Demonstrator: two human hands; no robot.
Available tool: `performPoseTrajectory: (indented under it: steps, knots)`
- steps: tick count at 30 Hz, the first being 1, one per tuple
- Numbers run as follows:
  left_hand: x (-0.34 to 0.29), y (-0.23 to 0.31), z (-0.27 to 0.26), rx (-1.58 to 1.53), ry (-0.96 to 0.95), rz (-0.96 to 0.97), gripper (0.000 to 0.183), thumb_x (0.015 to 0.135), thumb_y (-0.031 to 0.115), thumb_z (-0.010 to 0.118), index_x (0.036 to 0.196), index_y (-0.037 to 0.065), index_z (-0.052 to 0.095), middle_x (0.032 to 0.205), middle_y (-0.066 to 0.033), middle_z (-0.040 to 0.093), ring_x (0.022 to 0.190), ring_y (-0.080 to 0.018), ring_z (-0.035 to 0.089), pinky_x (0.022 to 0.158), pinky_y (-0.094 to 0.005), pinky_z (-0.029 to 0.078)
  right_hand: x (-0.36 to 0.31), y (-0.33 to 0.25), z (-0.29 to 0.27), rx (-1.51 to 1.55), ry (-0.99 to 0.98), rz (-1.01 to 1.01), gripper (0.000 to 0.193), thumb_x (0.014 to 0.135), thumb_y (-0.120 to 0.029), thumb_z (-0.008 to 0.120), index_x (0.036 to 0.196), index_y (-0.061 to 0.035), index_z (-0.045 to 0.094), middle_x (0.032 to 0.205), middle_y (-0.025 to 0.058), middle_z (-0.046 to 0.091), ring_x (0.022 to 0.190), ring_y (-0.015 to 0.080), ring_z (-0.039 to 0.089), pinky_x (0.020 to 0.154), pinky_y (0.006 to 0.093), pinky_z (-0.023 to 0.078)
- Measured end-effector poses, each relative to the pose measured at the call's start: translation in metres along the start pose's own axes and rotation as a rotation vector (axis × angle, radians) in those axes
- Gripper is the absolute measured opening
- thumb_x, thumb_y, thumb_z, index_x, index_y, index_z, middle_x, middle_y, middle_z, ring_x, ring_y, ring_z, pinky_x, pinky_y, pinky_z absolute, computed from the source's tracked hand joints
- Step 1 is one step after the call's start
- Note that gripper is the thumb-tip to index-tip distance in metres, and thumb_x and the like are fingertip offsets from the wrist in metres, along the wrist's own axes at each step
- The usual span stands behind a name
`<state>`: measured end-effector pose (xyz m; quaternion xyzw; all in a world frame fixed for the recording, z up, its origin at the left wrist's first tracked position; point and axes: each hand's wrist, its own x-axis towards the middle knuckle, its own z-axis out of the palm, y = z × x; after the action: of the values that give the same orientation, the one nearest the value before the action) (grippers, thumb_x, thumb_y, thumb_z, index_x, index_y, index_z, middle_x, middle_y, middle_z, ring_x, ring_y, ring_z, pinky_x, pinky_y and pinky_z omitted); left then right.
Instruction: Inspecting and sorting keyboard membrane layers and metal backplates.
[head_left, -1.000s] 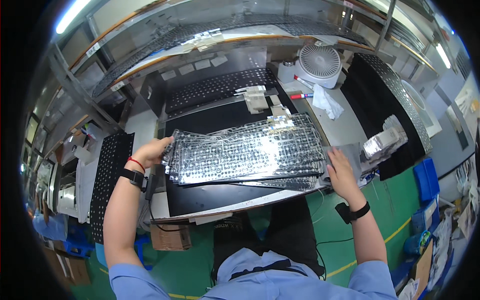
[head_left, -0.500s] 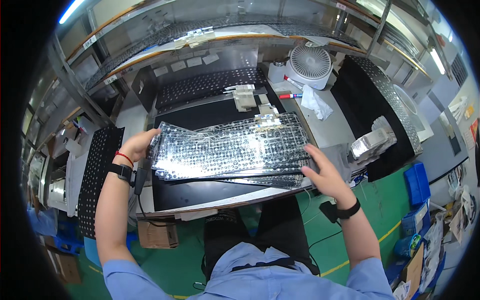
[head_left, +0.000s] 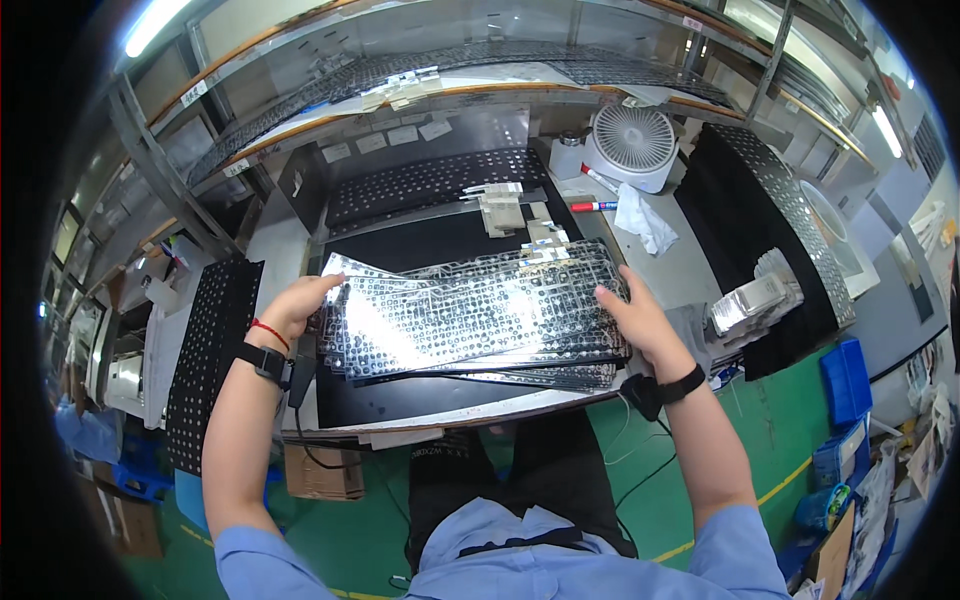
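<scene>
Your left hand (head_left: 298,304) pinched the patterned sheets (head_left: 465,318) at one end
Your right hand (head_left: 642,320) was spread, thumb apart, at the other

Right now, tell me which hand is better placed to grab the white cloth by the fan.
Right hand, most likely: it is at the right end of the sheet stack, and the white cloth lies beyond it on that side. The left hand is at the opposite end, farther away.
</scene>
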<state>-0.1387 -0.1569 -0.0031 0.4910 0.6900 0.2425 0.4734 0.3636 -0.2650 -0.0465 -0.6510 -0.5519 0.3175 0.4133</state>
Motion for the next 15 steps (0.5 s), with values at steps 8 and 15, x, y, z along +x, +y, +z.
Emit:
performPoseTrajectory:
  steps: [8,15]
  knots:
    - [-0.019,0.022,-0.003,-0.247,-0.205,-0.04,0.046,0.1,0.038,0.056,0.124,-0.001,0.062,0.115,-0.0105,0.071,0.103,-0.0187,0.066,0.094,-0.0341,0.048,0.015,-0.009,-0.003,0.418,-0.078,0.184,0.085,0.095,-0.033,0.069,0.152,0.0095,0.022,0.152,0.0308,0.037,0.139,0.0333,0.042,0.113,0.0392,0.035]
    - [-0.011,0.018,0.001,-0.283,-0.279,-0.011,0.044,0.101,0.036,0.054,0.127,0.001,0.062,0.119,-0.0089,0.07,0.103,-0.0168,0.065,0.096,-0.0341,0.047,0.007,-0.015,-0.003,0.519,-0.082,0.164,0.081,0.094,-0.026,0.07,0.152,0.0077,0.023,0.142,0.0257,0.048,0.129,0.028,0.051,0.105,0.0355,0.043]
